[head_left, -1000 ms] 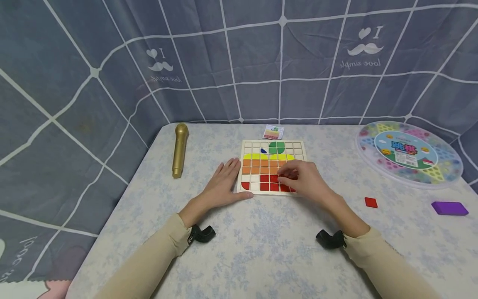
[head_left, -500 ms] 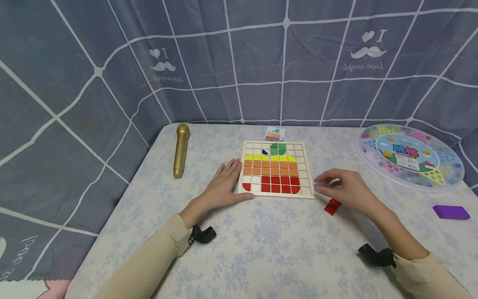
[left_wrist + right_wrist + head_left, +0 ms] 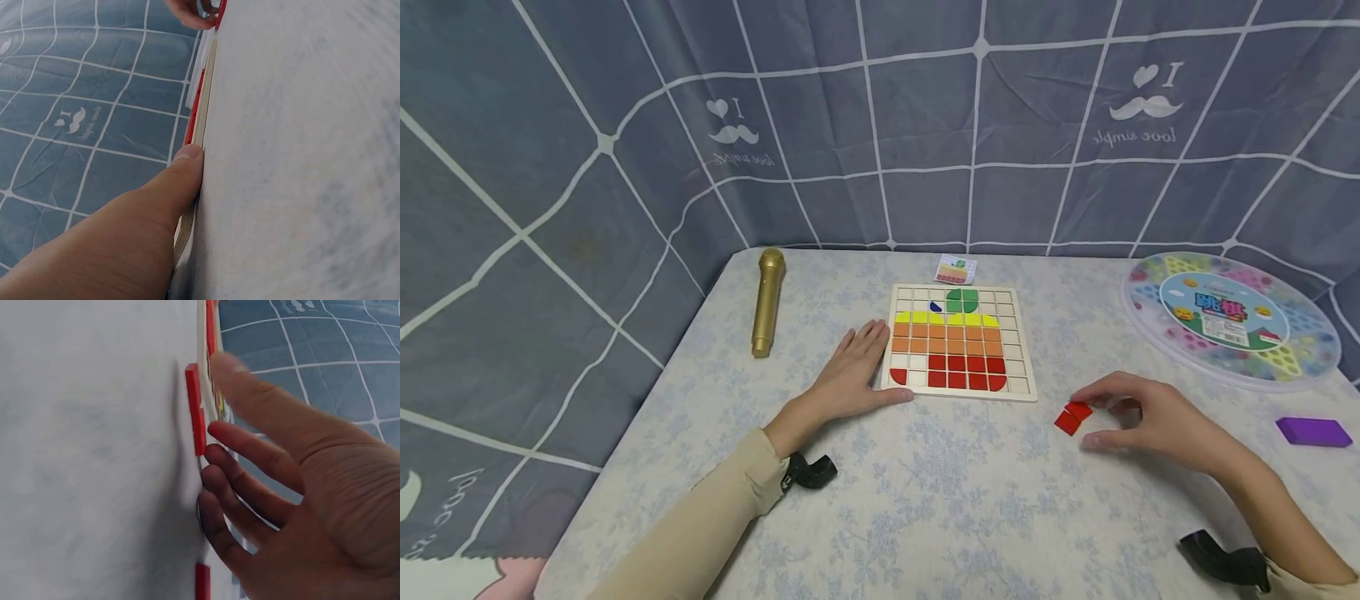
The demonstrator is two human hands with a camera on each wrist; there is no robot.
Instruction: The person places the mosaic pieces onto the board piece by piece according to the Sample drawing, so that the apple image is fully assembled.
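My left hand [image 3: 852,377] lies with straight fingers along the left edge of a wooden grid board [image 3: 1021,367], its thumb [image 3: 181,169] at the front edge. Rows of yellow, orange and red tiles [image 3: 966,372] fill much of the board, with green tiles [image 3: 962,300] and a small blue piece [image 3: 936,307] above them. To the right of the board, my right hand [image 3: 1157,421] hovers with parted, bent fingers beside two loose red tiles [image 3: 1068,422]. In the right wrist view, nothing is pinched between thumb and fingers, and another red tile [image 3: 202,581] lies lower down.
A small picture card [image 3: 956,269] lies behind the board. At the left is a gold microphone [image 3: 767,304]. A round, clear game box [image 3: 1232,321] lies at the back right, with a purple block [image 3: 1313,431] in front of it. A curtain [image 3: 925,125] hangs behind the table.
My right hand has left the red rows of the board and moved right and toward me, to the loose red tiles. The left hand has stayed at the board's edge.
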